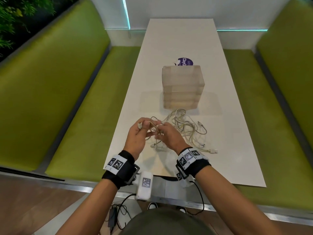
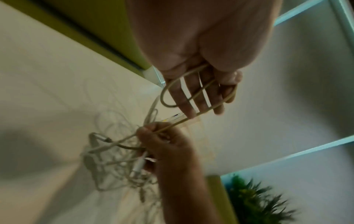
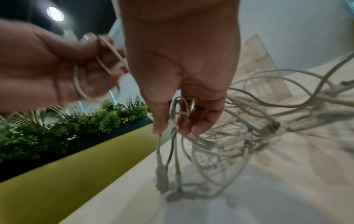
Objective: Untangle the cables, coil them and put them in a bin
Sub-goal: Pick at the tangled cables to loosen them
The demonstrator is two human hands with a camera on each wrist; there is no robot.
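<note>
A beige cable [image 1: 153, 127] is looped in a small coil around the fingers of my left hand [image 1: 145, 126], its plug end sticking up by the thumb. My right hand [image 1: 160, 133] pinches the same cable just right of the coil, above the table's near left part. In the left wrist view the loops [image 2: 168, 97] hang over my left hand's fingers [image 2: 191, 104], and the cable runs down to my right hand [image 2: 153, 133]. My right hand [image 3: 173, 128] also pinches strands with plugs dangling below. A tangle of pale cables [image 1: 188, 128] lies on the table. Behind it stands a translucent bin [image 1: 183, 85].
The long white table [image 1: 220, 116] has green benches [image 1: 84, 116] on both sides. A purple round sticker [image 1: 185, 61] lies behind the bin. A faint clear sheet or lid [image 1: 149, 102] seems to lie under the bin. Loose plug ends [image 1: 213, 151] reach toward my right wrist.
</note>
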